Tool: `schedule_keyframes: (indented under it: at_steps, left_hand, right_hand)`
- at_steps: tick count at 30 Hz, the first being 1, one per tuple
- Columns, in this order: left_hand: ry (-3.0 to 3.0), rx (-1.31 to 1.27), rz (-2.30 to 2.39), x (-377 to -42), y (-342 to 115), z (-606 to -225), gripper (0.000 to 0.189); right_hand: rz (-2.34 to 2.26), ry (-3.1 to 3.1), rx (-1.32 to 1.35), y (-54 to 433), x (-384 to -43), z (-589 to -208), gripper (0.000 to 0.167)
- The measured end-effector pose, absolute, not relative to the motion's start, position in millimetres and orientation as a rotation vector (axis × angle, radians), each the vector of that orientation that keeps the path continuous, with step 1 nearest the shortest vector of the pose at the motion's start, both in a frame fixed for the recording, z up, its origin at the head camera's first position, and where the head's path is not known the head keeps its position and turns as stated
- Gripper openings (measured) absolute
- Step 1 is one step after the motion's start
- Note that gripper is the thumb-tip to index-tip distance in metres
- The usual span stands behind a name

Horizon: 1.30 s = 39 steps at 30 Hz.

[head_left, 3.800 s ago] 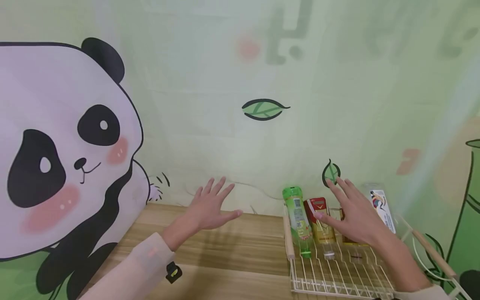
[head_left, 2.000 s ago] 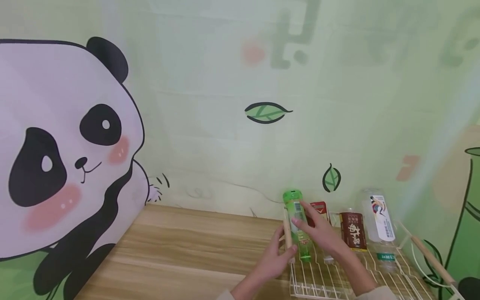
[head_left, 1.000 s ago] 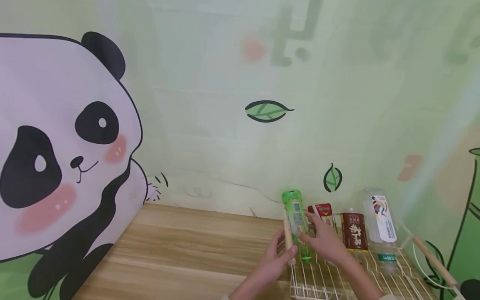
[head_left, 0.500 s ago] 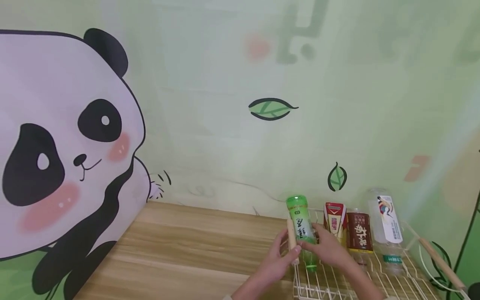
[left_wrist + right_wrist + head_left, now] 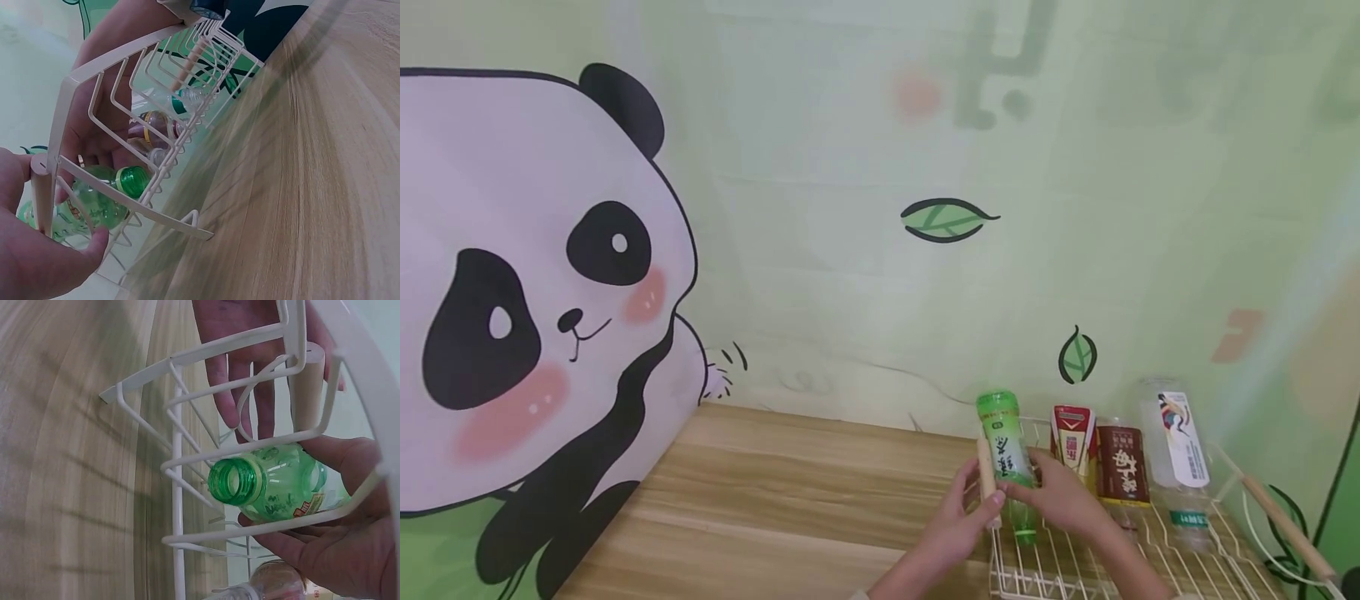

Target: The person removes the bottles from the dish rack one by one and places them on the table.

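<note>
In the head view my left hand (image 5: 953, 521) grips the pale wooden handle (image 5: 987, 471) at the left end of a white wire rack (image 5: 1037, 579). Its thumb shows on the rack side of the handle in the left wrist view. My right hand (image 5: 1067, 500) holds a green plastic bottle (image 5: 1009, 450) that leans neck-down in the rack right beside that handle. Chinese lettering on the label faces the head camera. From the right wrist view, the bottle's green neck (image 5: 234, 480) pokes between the wires, with my thumb and fingers around the body.
Right of the bottle, a red-and-yellow-labelled bottle (image 5: 1073, 437), a dark red-labelled bottle (image 5: 1123, 462) and a clear bottle (image 5: 1172, 442) lean in the rack. Another wooden handle (image 5: 1288, 525) is at its right end. A wood-grain tabletop (image 5: 790, 492) meets a panda-printed backdrop (image 5: 820, 250).
Both hands have come from open, raised positions to the rack's left end. The green bottle has been turned so its lettering shows. My right hand has moved lower on it; little differs in the last half second.
</note>
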State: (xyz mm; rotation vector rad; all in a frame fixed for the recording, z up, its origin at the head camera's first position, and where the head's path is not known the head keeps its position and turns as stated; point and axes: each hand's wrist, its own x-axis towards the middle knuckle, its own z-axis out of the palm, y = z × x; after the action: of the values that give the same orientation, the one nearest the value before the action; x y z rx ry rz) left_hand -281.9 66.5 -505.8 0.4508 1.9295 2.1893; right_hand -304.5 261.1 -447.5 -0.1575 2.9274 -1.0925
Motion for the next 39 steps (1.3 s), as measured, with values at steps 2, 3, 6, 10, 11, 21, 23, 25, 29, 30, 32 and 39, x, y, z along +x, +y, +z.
schedule_keyframes:
  at_steps: [2, 3, 6, 10, 11, 21, 23, 25, 29, 30, 32, 39]
  left_hand:
    - [1.927, 0.456, 2.193, -281.0, 67.7, -505.8, 0.078]
    - [1.923, 0.461, 2.199, -280.7, 68.3, -505.8, 0.077]
    - [1.921, 0.47, 2.201, -279.2, 68.1, -503.8, 0.076]
    - [1.975, 0.471, 2.138, -280.2, 60.2, -499.2, 0.084]
    - [2.003, 0.465, 2.111, -281.6, 56.7, -497.3, 0.087]
    - [2.685, 0.68, 1.716, -297.3, 9.1, -428.7, 0.113]
    - [2.833, 0.789, 1.598, -298.8, -0.5, -410.6, 0.115]
    - [2.964, 0.948, 1.468, -300.4, -8.8, -395.0, 0.115]
    - [3.125, 1.369, 1.12, -302.2, -20.1, -369.4, 0.113]
    - [3.135, 1.475, 1.015, -302.6, -21.7, -364.3, 0.113]
    - [3.123, 1.625, 0.814, -302.5, -23.4, -354.3, 0.113]
    - [3.061, 1.612, 0.368, -299.1, -21.2, -339.9, 0.11]
  right_hand:
    - [-1.098, 2.926, -0.151, 262.4, -303.7, -447.5, 0.081]
    - [-1.102, 2.924, -0.148, 262.7, -303.4, -446.9, 0.079]
    - [-1.084, 2.937, -0.134, 263.0, -301.8, -442.8, 0.079]
    - [-1.029, 2.971, -0.13, 260.8, -298.4, -430.9, 0.086]
    - [-1.009, 2.982, -0.139, 259.4, -297.3, -426.4, 0.087]
    - [-0.882, 3.079, -0.328, 254.0, -281.5, -381.4, 0.083]
    - [-0.847, 3.107, -0.392, 252.7, -278.4, -373.6, 0.079]
    - [-0.822, 3.124, -0.452, 250.2, -275.4, -366.6, 0.076]
    - [-0.802, 3.133, -0.554, 242.4, -270.2, -356.5, 0.071]
    - [-0.79, 3.136, -0.585, 240.1, -268.7, -354.6, 0.071]
    - [-0.753, 3.15, -0.628, 235.4, -265.3, -351.8, 0.07]
    - [-0.675, 3.173, -0.697, 220.7, -250.2, -343.7, 0.069]
